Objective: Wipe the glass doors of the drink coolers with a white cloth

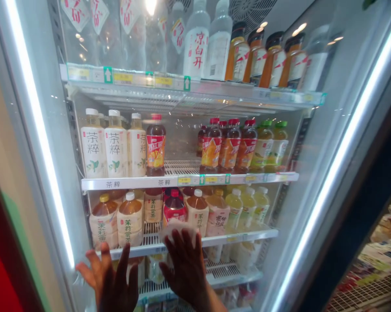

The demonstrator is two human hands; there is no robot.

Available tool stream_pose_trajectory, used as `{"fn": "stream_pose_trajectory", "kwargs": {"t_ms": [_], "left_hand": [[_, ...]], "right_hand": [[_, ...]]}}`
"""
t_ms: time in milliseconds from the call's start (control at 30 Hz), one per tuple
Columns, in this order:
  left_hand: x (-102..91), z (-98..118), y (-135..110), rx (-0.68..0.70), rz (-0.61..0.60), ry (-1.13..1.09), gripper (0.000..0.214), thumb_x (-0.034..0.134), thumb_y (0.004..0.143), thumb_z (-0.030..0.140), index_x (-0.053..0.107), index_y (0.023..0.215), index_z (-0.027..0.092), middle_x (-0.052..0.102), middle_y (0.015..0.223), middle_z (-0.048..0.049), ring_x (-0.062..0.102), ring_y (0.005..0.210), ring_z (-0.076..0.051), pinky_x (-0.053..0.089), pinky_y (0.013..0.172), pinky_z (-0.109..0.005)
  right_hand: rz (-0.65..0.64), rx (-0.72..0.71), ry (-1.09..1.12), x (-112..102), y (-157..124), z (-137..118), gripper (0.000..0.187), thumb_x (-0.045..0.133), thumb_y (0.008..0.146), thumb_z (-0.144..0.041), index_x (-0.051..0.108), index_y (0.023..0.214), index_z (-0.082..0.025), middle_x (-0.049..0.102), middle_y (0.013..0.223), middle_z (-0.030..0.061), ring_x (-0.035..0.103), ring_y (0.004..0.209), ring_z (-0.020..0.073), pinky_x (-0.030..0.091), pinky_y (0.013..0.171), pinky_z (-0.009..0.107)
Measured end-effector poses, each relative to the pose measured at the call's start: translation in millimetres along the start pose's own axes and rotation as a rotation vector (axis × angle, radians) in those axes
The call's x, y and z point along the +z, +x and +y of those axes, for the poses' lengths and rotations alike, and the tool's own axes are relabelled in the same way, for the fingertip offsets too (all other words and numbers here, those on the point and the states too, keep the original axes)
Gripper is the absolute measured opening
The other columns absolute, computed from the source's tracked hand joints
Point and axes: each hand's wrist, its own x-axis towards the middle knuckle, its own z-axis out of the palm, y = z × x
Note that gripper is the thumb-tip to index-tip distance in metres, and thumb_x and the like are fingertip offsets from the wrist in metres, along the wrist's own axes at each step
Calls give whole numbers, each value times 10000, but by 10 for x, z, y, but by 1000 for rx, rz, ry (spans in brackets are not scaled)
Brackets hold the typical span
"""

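Observation:
I face the glass door (pixel 312 143) of a lit drinks fridge. My left hand (pixel 112 279) lies flat on the lower glass, fingers spread, holding nothing. To its right, my right hand (pixel 186 268) presses a white cloth (pixel 177 227) against the glass, fingers stretched over the cloth's lower part. Behind the glass by the cloth stand tea bottles with brown liquid (pixel 130 219) and a red-labelled bottle (pixel 173 207) on the third shelf (pixel 247 236).
Shelves above carry cream-labelled bottles (pixel 114 147), red-capped tea bottles (pixel 229 145), green-capped bottles (pixel 273 145), clear water bottles (pixel 197 41) and orange juice bottles (pixel 263 58). Bright light strips run down both door edges. A display of packaged goods (pixel 383 255) stands at lower right.

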Motion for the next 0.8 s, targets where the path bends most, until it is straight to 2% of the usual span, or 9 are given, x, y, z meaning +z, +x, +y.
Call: {"fn": "stream_pose_trajectory", "kwargs": {"t_ms": [100, 200, 267, 333, 400, 467, 633, 667, 800], "left_hand": [[25, 138, 152, 47, 33, 14, 936, 626, 862, 95, 136, 1622, 335, 29, 1719, -140, 4, 1571, -450, 20, 1169, -818], [53, 294, 326, 81, 46, 36, 933, 612, 861, 98, 128, 1623, 334, 21, 1714, -159, 10, 1553, -504, 66, 1104, -884], [80, 438, 444, 95, 56, 44, 948, 621, 851, 107, 124, 1622, 345, 9, 1713, -163, 15, 1544, -527, 75, 1082, -901], [118, 620, 557, 110, 88, 34, 968, 631, 838, 107, 118, 1623, 345, 6, 1714, -164, 11, 1546, -519, 64, 1101, -886], [167, 828, 663, 130, 123, 8, 969, 630, 836, 102, 121, 1623, 347, 8, 1717, -152, -2, 1557, -488, 39, 1137, -854], [223, 1042, 767, 149, 139, -27, 947, 617, 846, 95, 138, 1619, 358, 23, 1722, -127, -4, 1570, -447, 12, 1170, -817], [361, 1566, 1070, 229, 143, -115, 814, 576, 920, 244, 167, 1612, 370, 25, 1728, -46, -35, 1594, -338, -82, 1233, -692], [382, 1674, 1141, 233, 133, -122, 779, 571, 935, 301, 187, 1608, 372, 41, 1728, -32, -28, 1597, -323, -98, 1242, -666], [434, 2111, 1408, 246, 95, -159, 654, 546, 963, 425, 318, 1573, 362, 186, 1708, -22, 75, 1599, -292, -79, 1269, -614]], "right_hand": [[1, -69, -66, -101, -121, 496, 743, 419, 1006, -390, 105, 1639, -159, 28, 1722, 50, 39, 1601, 273, -4, 1302, 547], [60, 149, -132, -227, -154, 987, 758, 396, 1010, -363, 52, 1635, -109, -19, 1721, 134, 3, 1597, 329, 72, 1263, 662], [78, 232, -137, -295, -175, 1190, 785, 393, 1007, -408, 56, 1628, -67, 2, 1711, 198, 9, 1590, 379, 124, 1219, 733], [40, 136, -126, -343, -207, 1328, 850, 470, 971, -472, 106, 1628, -76, 97, 1704, 211, 51, 1587, 393, 142, 1214, 740], [-12, -72, -113, -398, -195, 1497, 894, 559, 922, -529, 173, 1630, -143, 237, 1687, 163, 118, 1587, 355, 150, 1246, 684], [-9, -159, -113, -486, -95, 1749, 888, 551, 927, -568, 177, 1631, -177, 281, 1679, 127, 140, 1588, 318, 149, 1267, 633], [124, 206, -155, -764, 219, 2371, 802, 308, 1027, -550, 49, 1633, -91, 64, 1716, 184, 35, 1594, 352, 109, 1251, 665], [108, 179, -153, -802, 220, 2449, 816, 289, 1024, -579, 59, 1632, -86, 69, 1716, 183, 40, 1593, 355, 91, 1255, 659], [-4, -202, -176, -933, 162, 2841, 893, 360, 973, -689, 134, 1633, -131, 211, 1703, 128, 98, 1593, 321, 46, 1285, 584]]}}
